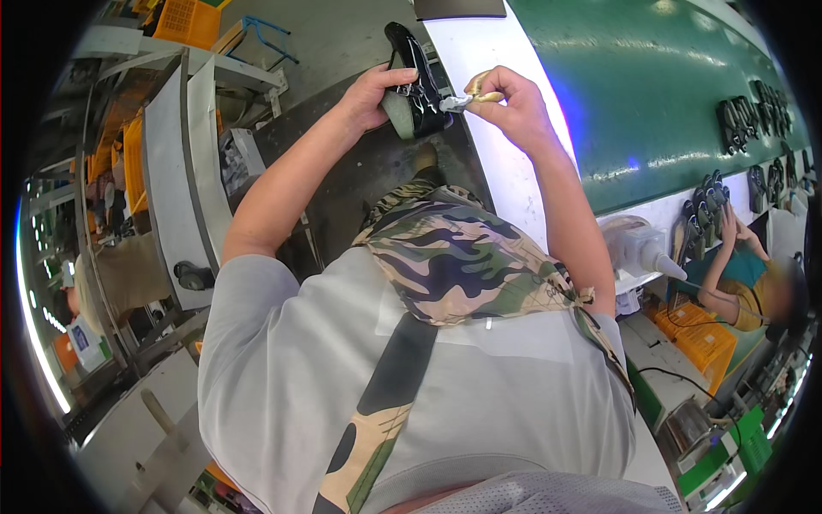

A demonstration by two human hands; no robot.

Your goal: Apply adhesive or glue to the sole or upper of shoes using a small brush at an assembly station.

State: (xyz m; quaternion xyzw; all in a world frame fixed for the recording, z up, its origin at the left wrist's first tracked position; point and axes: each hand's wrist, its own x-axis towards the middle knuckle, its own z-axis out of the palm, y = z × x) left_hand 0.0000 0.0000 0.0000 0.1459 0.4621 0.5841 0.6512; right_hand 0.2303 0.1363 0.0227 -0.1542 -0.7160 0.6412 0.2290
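Apron (462,265): camouflage cloth, soft and creased, over a grey shirt, nearest the camera.
Left hand (370,96): wrapped around the black shoe (417,81), thumb laid across its upper, fingers closed on the far side.
Black shoe: glossy, smooth, patent-like upper; grey matte sole edge facing the left palm; long, narrow shape, toe pointing away; held in the air above the dark floor (360,180), just left of the worktop edge.
Right hand (511,104): fingers curled together, pinching a small tool (467,96) with a pale yellowish handle and a silvery metal tip.
Small tool: tip touching the shoe's side, between the two hands.
Position: shoe directly between both hands, gripped by the left, met by the right hand's tool.
Worktop (505,163): white, smooth band running away, bordered by a green belt (651,94), flat and slightly shiny.
Shoe parts (753,111): dark pieces in rows on the green belt, well apart from the hands.
Another person (745,274): far right, hands on dark pieces at the belt.
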